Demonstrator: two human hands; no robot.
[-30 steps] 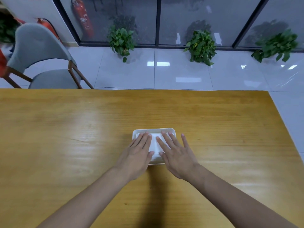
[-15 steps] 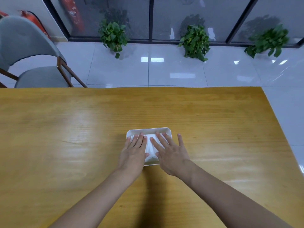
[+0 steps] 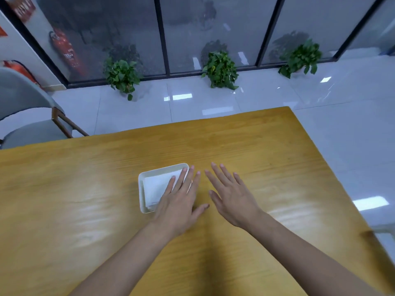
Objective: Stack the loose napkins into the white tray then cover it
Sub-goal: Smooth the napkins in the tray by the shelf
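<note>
Left grip [image 3: 179,201] lay flat over napkins [image 3: 157,186] in white tray [image 3: 141,189]; right grip [image 3: 233,197] spread above table [image 3: 85,189], both holding nothing.

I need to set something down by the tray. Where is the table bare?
The table is bare left of the white tray, and between the tray and the far edge. Right of the right hand is free too. Crowded: the tray's right side, where the left hand overlaps the napkins.
</note>
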